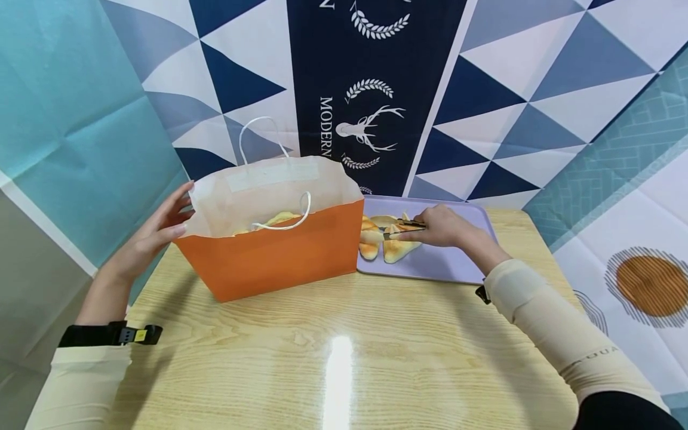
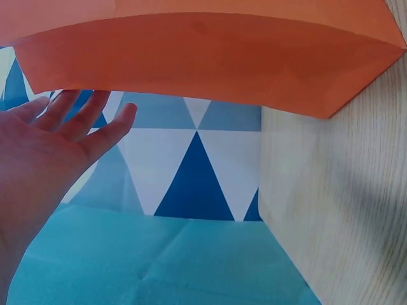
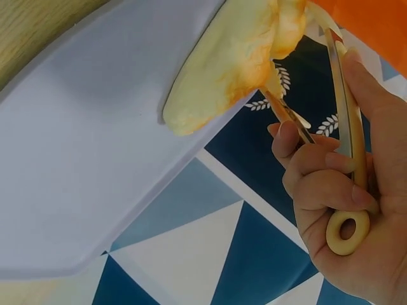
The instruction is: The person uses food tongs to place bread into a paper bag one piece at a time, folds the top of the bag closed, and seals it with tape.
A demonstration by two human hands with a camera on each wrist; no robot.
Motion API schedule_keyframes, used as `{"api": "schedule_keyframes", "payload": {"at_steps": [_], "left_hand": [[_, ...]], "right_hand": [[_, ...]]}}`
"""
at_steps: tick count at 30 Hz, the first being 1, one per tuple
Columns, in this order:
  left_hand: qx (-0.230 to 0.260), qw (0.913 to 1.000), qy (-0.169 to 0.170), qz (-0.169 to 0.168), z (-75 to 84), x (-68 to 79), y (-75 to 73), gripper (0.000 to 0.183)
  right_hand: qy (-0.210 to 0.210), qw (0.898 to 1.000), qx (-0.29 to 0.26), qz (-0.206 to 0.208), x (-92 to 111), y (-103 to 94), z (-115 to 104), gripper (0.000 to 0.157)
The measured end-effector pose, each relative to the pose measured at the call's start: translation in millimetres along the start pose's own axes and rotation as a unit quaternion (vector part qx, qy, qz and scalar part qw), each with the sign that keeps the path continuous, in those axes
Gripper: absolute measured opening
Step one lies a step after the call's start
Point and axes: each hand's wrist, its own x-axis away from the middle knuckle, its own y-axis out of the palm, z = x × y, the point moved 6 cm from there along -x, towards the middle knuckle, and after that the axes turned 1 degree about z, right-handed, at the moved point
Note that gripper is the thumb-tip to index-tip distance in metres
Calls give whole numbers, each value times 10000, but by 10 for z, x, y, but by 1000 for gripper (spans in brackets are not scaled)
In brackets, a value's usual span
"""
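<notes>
An orange paper bag stands open on the wooden table, with pale bread showing inside. My left hand rests with straight fingers against the bag's left end. My right hand grips metal tongs with a ring at the handle end. The tongs close on a golden bread piece over the lilac tray. Several more bread pieces lie on the tray beside the bag.
The tray sits at the table's far right, touching the bag's right side. Patterned blue and white backdrop sheets rise close behind the table. A teal sheet hangs at the left.
</notes>
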Motion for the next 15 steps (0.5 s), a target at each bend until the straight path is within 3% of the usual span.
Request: {"api": "schedule_keyframes", "payload": {"at_steps": [15], "left_hand": [[-71, 10000, -58, -7, 39, 15, 24, 69]], "right_hand": [[-261, 9993, 68, 265, 38, -33, -11, 50]]}}
